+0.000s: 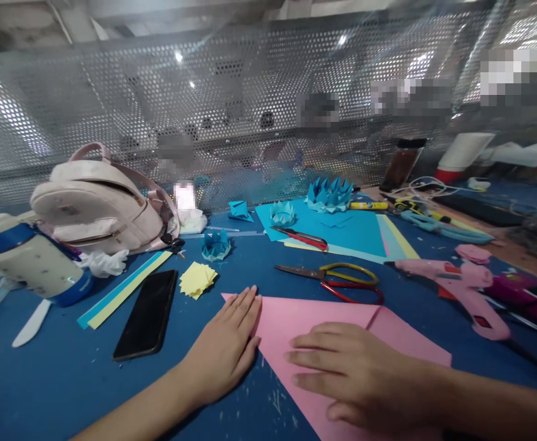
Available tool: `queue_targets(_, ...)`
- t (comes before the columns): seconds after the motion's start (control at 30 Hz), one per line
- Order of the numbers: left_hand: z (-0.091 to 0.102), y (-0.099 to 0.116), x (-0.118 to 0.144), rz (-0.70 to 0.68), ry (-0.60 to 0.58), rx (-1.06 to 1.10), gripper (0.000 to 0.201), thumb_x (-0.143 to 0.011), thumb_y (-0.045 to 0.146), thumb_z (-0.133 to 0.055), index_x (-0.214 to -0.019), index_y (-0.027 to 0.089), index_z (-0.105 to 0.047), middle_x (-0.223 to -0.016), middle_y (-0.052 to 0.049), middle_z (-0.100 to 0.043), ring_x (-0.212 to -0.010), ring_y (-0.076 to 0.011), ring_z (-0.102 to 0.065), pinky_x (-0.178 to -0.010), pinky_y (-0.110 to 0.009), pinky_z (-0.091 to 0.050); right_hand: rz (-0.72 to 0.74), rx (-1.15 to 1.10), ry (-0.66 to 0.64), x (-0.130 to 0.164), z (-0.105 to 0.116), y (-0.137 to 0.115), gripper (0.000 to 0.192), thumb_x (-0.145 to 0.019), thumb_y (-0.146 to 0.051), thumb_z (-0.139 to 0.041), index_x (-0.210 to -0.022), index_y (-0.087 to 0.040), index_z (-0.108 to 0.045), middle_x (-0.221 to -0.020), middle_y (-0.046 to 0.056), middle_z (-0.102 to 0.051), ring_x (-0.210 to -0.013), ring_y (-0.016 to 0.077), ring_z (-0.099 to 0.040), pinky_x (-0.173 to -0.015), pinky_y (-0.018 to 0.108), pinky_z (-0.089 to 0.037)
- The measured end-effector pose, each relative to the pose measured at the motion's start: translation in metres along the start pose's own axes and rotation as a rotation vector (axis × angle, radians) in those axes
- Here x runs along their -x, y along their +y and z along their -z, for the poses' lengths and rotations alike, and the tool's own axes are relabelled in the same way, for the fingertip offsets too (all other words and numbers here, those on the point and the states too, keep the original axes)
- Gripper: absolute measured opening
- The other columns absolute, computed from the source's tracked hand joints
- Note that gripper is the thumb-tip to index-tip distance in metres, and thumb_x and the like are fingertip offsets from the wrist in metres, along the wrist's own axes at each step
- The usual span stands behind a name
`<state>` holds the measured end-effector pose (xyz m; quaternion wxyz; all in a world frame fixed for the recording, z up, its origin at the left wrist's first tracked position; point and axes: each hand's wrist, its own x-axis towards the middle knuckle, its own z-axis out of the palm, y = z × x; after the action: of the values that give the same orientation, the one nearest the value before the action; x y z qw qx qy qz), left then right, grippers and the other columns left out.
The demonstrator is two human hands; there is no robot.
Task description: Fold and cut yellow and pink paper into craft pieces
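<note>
A pink paper sheet [296, 321], folded along a diagonal, lies on the blue table [57, 380] in front of me. My left hand [225, 349] rests flat with fingers together at the sheet's left corner. My right hand [355, 373] lies palm down on the sheet's lower middle, fingers spread and pointing left. Neither hand grips anything. Just beyond the sheet lie scissors [337, 282] with yellow and red handles.
A black phone [149, 321] and small yellow paper squares [197, 278] lie left of my hand. Pink backpack [98, 205] and a bottle [38, 263] sit far left. Blue folded paper crowns [330, 193], blue sheets and a pink glue gun [461, 285] lie behind and right.
</note>
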<state>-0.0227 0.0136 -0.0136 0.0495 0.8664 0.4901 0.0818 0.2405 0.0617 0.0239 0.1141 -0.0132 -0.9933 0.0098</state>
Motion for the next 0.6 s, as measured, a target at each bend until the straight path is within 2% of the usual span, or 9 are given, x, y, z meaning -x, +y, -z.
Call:
queue_targets(0.07, 0.001, 0.001, 0.000, 0.004, -0.004, 0.007, 0.059, -0.100, 0.026, -0.035, -0.154, 0.012, -0.015, -0.160, -0.015, -0.014, -0.147, -0.0236, -0.011, -0.118, -0.049, -0.023, -0.139, 0.010, 0.048, -0.005, -0.002, -0.005, 0.034, -0.098, -0.026, -0.042, -0.120, -0.018, -0.066, -0.123, 0.006, -0.068, -0.114, 0.0211, -0.062, -0.097, 0.035, -0.051)
queue_targets(0.13, 0.002, 0.001, 0.001, 0.005, -0.004, 0.013, 0.059, -0.100, 0.025, -0.035, -0.153, 0.011, -0.016, -0.160, -0.015, -0.014, -0.147, -0.0238, -0.011, -0.118, -0.049, -0.023, -0.265, 0.033, 0.036, -0.013, -0.004, -0.007, 0.040, -0.095, -0.023, -0.046, -0.133, -0.016, -0.056, -0.135, 0.009, -0.059, -0.125, 0.0238, -0.055, -0.104, 0.039, -0.045)
queue_targets(0.2, 0.001, 0.001, 0.001, 0.006, -0.001, 0.017, 0.059, -0.099, 0.024, -0.037, -0.153, 0.011, -0.017, -0.160, -0.015, -0.015, -0.147, -0.0237, -0.012, -0.118, -0.049, -0.023, -0.359, 0.038, -0.029, -0.021, -0.009, -0.005, 0.055, -0.092, -0.031, -0.053, -0.143, -0.012, -0.045, -0.147, 0.014, -0.044, -0.136, 0.0301, -0.041, -0.110, 0.046, -0.039)
queue_targets(0.3, 0.000, 0.001, 0.001, 0.011, 0.001, 0.015, 0.060, -0.098, 0.024, -0.038, -0.153, 0.012, -0.017, -0.160, -0.014, -0.015, -0.147, -0.0234, -0.012, -0.118, -0.048, -0.024, -0.468, -0.002, -0.087, -0.026, -0.018, 0.001, 0.073, -0.089, -0.049, -0.056, -0.148, -0.011, -0.035, -0.153, 0.017, -0.033, -0.141, 0.0344, -0.030, -0.113, 0.051, -0.032)
queue_targets(0.43, 0.001, 0.000, 0.001, 0.003, 0.019, -0.019, 0.061, -0.099, 0.025, -0.038, -0.154, 0.013, -0.015, -0.160, -0.014, -0.013, -0.148, -0.0241, -0.009, -0.118, -0.049, -0.023, -0.489, -0.059, -0.123, -0.023, -0.027, 0.006, 0.080, -0.090, -0.064, -0.045, -0.151, -0.014, -0.029, -0.155, 0.017, -0.028, -0.142, 0.0349, -0.028, -0.113, 0.053, -0.032)
queue_targets(0.6, 0.003, 0.000, 0.000, 0.013, 0.049, -0.060, 0.060, -0.100, 0.030, -0.039, -0.153, 0.013, -0.018, -0.159, -0.016, -0.013, -0.147, -0.0276, -0.008, -0.117, -0.053, -0.023, -0.413, -0.017, -0.065, -0.018, -0.037, 0.011, 0.082, -0.090, -0.066, -0.042, -0.150, -0.012, -0.030, -0.153, 0.019, -0.032, -0.139, 0.0371, -0.033, -0.110, 0.056, -0.034)
